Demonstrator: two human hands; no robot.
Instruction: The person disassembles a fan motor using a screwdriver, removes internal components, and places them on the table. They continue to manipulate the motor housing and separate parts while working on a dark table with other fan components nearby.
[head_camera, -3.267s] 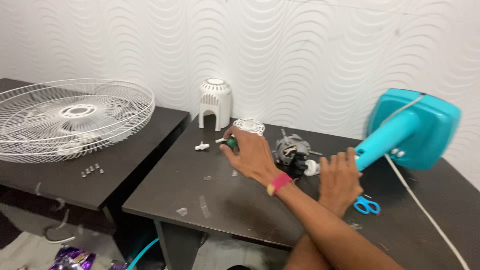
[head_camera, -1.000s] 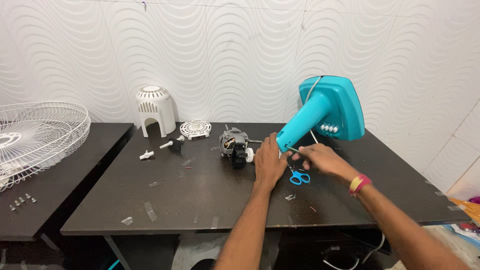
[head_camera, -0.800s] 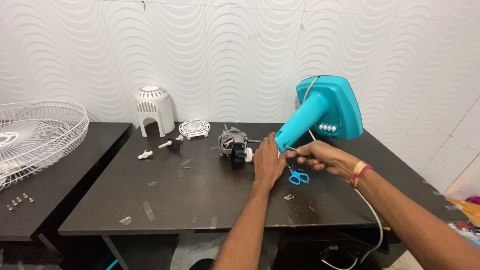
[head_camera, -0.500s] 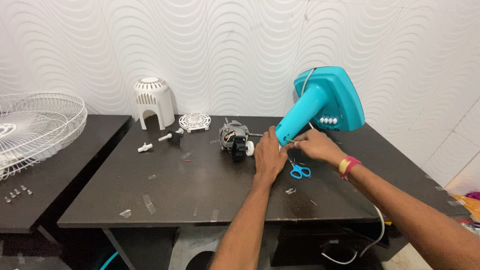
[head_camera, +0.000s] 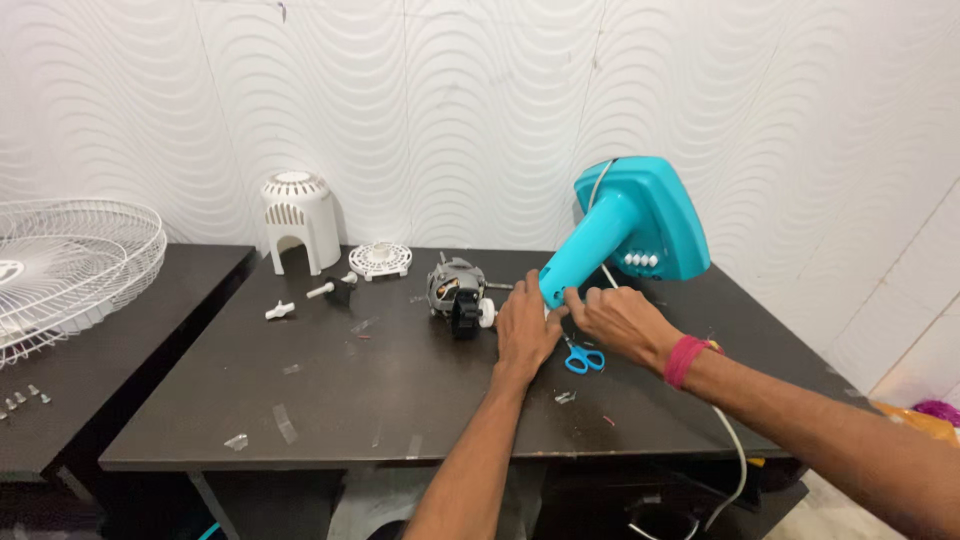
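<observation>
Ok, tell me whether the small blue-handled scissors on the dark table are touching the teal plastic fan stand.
Apart. The head view shows the blue-handled scissors lying flat on the dark table, with bare tabletop between them and the teal fan stand above.

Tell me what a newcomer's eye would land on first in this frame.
The bright turquoise fan stand lying tipped at the back right of the dark table, with the left hand and right hand meeting at its neck end. Next, the bare fan motor just left of the hands, and the white wire fan guard on the far-left table.
</observation>
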